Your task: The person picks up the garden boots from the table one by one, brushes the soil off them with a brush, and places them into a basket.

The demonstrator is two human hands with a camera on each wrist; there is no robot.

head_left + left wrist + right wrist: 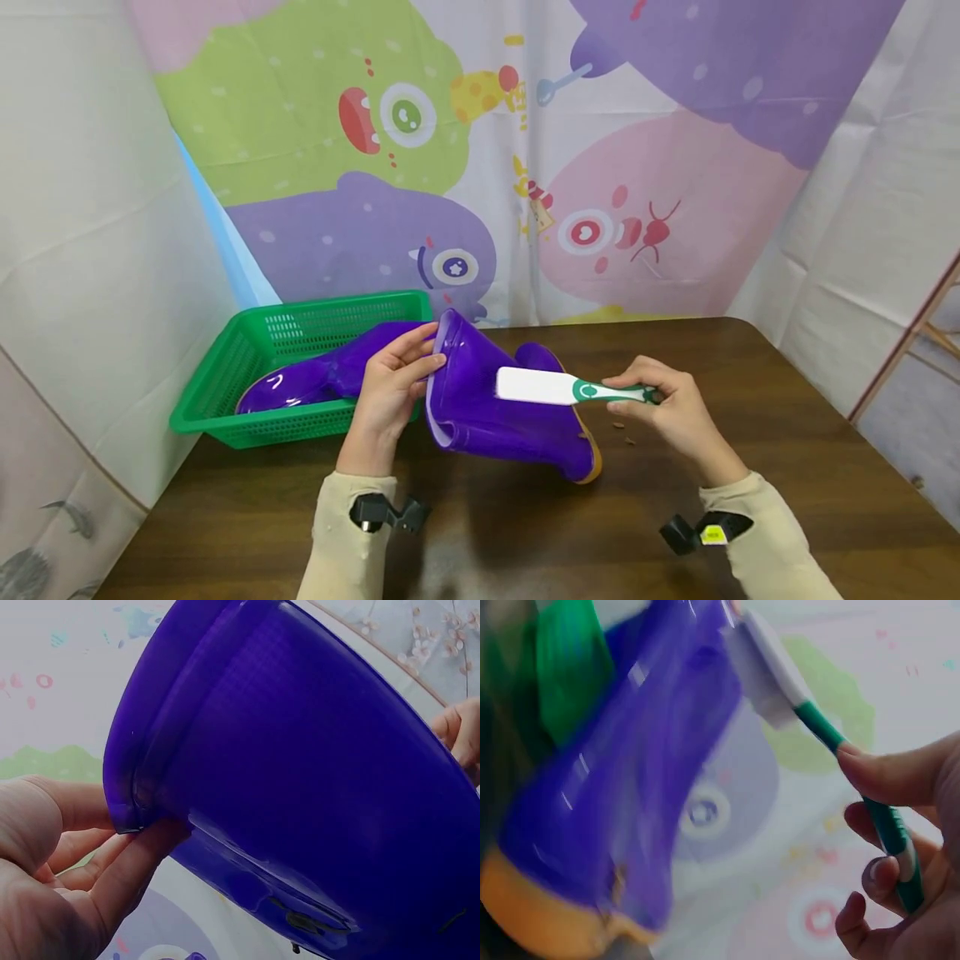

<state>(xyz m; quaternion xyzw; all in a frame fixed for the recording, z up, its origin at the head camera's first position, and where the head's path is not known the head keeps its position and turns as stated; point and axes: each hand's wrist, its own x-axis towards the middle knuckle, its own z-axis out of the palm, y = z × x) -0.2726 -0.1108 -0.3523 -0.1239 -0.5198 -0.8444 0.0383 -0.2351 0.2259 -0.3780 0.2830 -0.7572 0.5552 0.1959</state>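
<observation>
A purple rain boot (495,417) with a tan sole is tilted over the table, its opening toward the left. My left hand (397,375) pinches the boot's top rim between thumb and fingers, seen closely in the left wrist view. In my right hand (660,400) is a white and green scrubbing brush (536,387), gripped by its handle. The brush head overlaps the boot's shaft in the head view; bristles face the boot in the right wrist view. Dark dirt marks (307,922) show on the boot's shaft, and brown dirt (619,885) clings near its sole.
At the back left stands a green plastic basket (217,367) with a second purple boot (300,383) lying in it. Small brown crumbs (628,440) lie on the dark wooden table (712,367). A cartoon-printed curtain (517,167) hangs behind the table.
</observation>
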